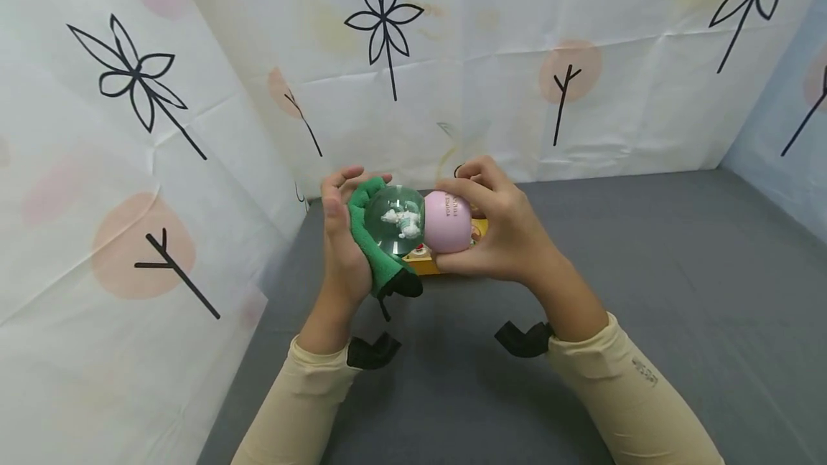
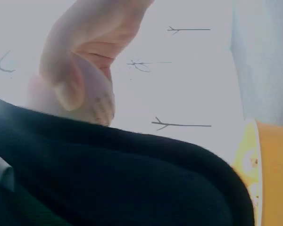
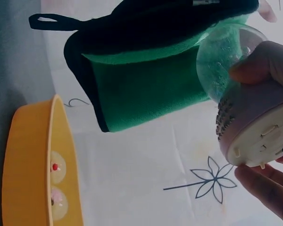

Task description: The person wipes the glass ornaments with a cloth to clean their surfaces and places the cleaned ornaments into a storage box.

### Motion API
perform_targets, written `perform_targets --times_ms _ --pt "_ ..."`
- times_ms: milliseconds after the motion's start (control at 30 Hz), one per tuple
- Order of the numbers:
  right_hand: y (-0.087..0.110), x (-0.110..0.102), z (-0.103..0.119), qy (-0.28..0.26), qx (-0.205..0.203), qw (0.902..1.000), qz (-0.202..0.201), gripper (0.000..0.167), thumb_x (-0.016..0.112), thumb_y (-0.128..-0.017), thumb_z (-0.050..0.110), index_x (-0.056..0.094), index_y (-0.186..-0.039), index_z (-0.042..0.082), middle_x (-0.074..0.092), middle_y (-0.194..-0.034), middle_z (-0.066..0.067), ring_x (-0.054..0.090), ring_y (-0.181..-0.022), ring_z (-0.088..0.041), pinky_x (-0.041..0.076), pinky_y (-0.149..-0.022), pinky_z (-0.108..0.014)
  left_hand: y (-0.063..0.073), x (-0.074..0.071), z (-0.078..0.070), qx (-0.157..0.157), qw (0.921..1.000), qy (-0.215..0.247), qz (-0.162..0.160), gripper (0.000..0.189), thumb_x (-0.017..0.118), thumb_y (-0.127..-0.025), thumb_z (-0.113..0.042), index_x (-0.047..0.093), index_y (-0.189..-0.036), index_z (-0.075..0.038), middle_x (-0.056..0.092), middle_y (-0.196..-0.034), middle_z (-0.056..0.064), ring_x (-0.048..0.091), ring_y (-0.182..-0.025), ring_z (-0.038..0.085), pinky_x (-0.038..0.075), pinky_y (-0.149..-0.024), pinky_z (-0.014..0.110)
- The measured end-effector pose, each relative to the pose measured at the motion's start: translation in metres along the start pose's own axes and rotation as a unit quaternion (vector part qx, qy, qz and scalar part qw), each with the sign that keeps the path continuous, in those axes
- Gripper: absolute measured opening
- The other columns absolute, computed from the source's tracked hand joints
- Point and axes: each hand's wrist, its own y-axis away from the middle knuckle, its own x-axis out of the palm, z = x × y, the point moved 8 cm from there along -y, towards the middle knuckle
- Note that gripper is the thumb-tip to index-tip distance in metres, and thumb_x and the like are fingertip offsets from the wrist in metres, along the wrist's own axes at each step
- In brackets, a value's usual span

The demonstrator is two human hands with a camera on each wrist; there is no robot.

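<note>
A snow globe (image 1: 395,222) with a clear ball and a small white figure inside is held sideways above the table. Its pink base (image 1: 448,222) sits in the grip of my right hand (image 1: 500,224), thumb on the near side and fingers on the far side. The underside of the base (image 3: 266,136) shows in the right wrist view. My left hand (image 1: 345,239) holds a green cloth (image 1: 375,250) with black edging and a hanging loop, cupped against the ball's left side. In the left wrist view the cloth's dark edge (image 2: 132,165) covers most of the ball.
Behind the globe, a yellow box (image 1: 423,265) stands on the grey table (image 1: 646,293); round decorations (image 3: 59,202) show on its inner face. White sheets (image 1: 491,92) printed with flowers and twigs hang at the back and left. Black straps (image 1: 525,339) stick out from both wrists.
</note>
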Motion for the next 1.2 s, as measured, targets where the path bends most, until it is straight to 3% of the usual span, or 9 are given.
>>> perform_targets --times_ms 100,200,333,467,600,833,967,1067,1200 --pt "0.000 -0.003 -0.004 -0.008 0.010 0.9998 -0.018 0.068 0.097 -0.060 0.014 0.074 -0.123 0.008 0.054 -0.118 -0.012 0.064 -0.104 -0.022 0.067 -0.071 -0.033 0.000 0.006 -0.005 -0.003 0.9991 0.024 0.035 0.055 0.029 -0.103 -0.044 0.030 -0.147 -0.011 0.050 -0.147 0.021 0.059 -0.128 0.021 0.054 -0.105 0.029" --pt "0.000 -0.008 -0.007 -0.025 0.019 0.9987 -0.039 0.069 0.099 -0.058 0.013 0.074 -0.122 0.005 0.055 -0.119 -0.013 0.065 -0.101 -0.020 0.067 -0.071 -0.034 0.001 0.009 -0.015 0.012 0.9970 0.033 0.069 0.075 0.020 -0.084 -0.016 0.023 -0.157 0.000 0.036 -0.166 0.023 0.044 -0.149 0.026 0.040 -0.122 0.032" --pt "-0.001 -0.019 -0.010 -0.050 0.025 0.9964 -0.065 0.069 0.098 -0.057 0.011 0.074 -0.120 0.003 0.056 -0.117 -0.014 0.066 -0.098 -0.018 0.067 -0.069 -0.031 0.001 0.013 -0.027 0.040 0.9939 0.046 0.092 0.091 0.017 -0.072 -0.004 0.019 -0.162 0.010 0.022 -0.175 0.024 0.023 -0.163 0.031 0.025 -0.131 0.036" --pt "0.000 -0.027 -0.010 -0.065 0.027 0.9948 -0.074 0.069 0.097 -0.056 0.010 0.074 -0.121 0.002 0.057 -0.117 -0.014 0.065 -0.099 -0.019 0.066 -0.067 -0.027 0.002 0.014 -0.030 0.042 0.9931 0.073 0.082 0.087 0.020 -0.069 -0.003 0.027 -0.155 0.000 0.021 -0.176 0.021 0.022 -0.164 0.033 0.036 -0.122 0.033" --pt "0.000 -0.028 -0.010 -0.072 0.033 0.9945 -0.069 0.069 0.098 -0.056 0.011 0.074 -0.120 0.004 0.057 -0.118 -0.011 0.065 -0.101 -0.019 0.066 -0.066 -0.028 0.001 0.012 -0.027 0.043 0.9945 0.074 0.060 0.071 0.024 -0.073 0.000 0.032 -0.143 -0.010 0.024 -0.175 0.020 0.024 -0.164 0.031 0.042 -0.115 0.028" --pt "-0.001 -0.026 -0.008 -0.083 0.029 0.9939 -0.066 0.069 0.100 -0.056 0.012 0.074 -0.119 0.006 0.058 -0.117 -0.010 0.065 -0.100 -0.019 0.065 -0.063 -0.029 0.003 0.008 -0.030 0.079 0.9932 0.053 0.068 0.045 0.040 -0.100 0.005 0.035 -0.143 -0.008 0.026 -0.174 0.023 0.033 -0.161 0.030 0.042 -0.122 0.030" --pt "-0.001 -0.026 -0.008 -0.087 0.029 0.9935 -0.068 0.069 0.100 -0.056 0.012 0.074 -0.120 0.005 0.058 -0.117 -0.011 0.065 -0.099 -0.019 0.065 -0.061 -0.028 0.004 0.008 -0.031 0.109 0.9922 0.009 0.061 0.045 0.057 -0.109 -0.016 0.034 -0.146 -0.007 0.030 -0.173 0.022 0.043 -0.156 0.031 0.051 -0.114 0.028" --pt "0.000 -0.025 -0.008 -0.089 0.033 0.9931 -0.069 0.068 0.100 -0.057 0.013 0.074 -0.120 0.005 0.059 -0.117 -0.011 0.065 -0.098 -0.019 0.064 -0.060 -0.029 0.003 0.006 -0.029 0.134 0.9907 -0.016 0.023 0.057 0.068 -0.105 -0.033 0.039 -0.145 -0.005 0.040 -0.167 0.022 0.052 -0.149 0.033 0.056 -0.107 0.027" --pt "0.000 -0.023 -0.007 -0.091 0.036 0.9927 -0.071 0.067 0.100 -0.057 0.014 0.075 -0.119 0.005 0.060 -0.116 -0.010 0.064 -0.098 -0.019 0.064 -0.060 -0.029 0.005 -0.001 -0.028 0.175 0.9819 -0.045 -0.057 0.067 0.075 -0.098 -0.042 0.055 -0.135 0.010 0.060 -0.146 0.023 0.067 -0.129 0.033 0.061 -0.096 0.028"
